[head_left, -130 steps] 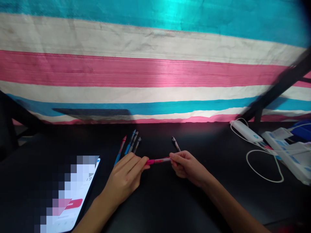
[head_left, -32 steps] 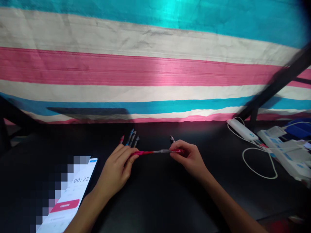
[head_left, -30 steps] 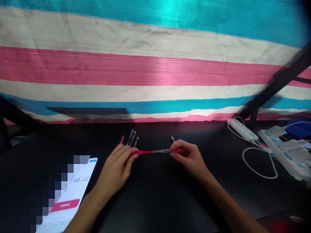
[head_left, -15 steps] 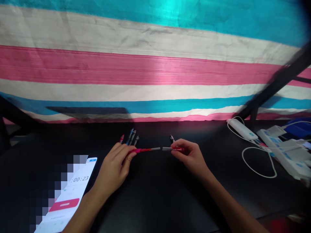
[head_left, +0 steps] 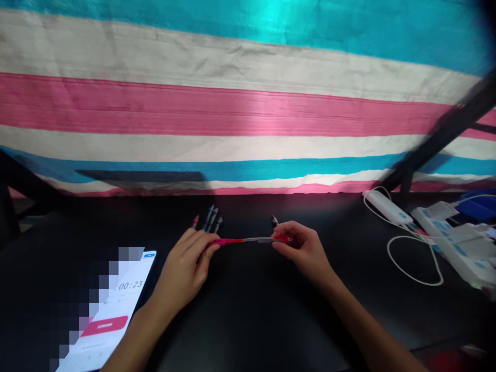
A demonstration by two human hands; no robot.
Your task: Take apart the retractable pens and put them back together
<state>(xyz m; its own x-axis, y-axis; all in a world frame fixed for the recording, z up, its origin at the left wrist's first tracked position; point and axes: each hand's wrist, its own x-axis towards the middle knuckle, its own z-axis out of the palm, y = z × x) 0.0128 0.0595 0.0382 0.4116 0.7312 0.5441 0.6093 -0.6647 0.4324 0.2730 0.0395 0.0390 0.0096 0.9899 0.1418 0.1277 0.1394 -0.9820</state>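
My left hand [head_left: 186, 268] pinches the pink grip end of a red pen [head_left: 248, 240], and my right hand [head_left: 302, 250] pinches its clear barrel end. The pen lies level between them just above the black table [head_left: 248, 320], its thin refill running into the barrel. Several other pens [head_left: 209, 221] lie in a row just beyond my left hand. One dark pen [head_left: 275, 221] pokes out behind my right hand.
A phone [head_left: 108, 315] with a timer and a red button lies at the front left. At the right are a white power bank [head_left: 387, 206] with a looping white cable [head_left: 414, 268] and white boxes [head_left: 457, 243]. A striped cloth [head_left: 232, 113] hangs behind the table.
Half a second ago the pen's two halves were apart with a gap between them; now my hands have come closer and the refill is back inside the barrel.
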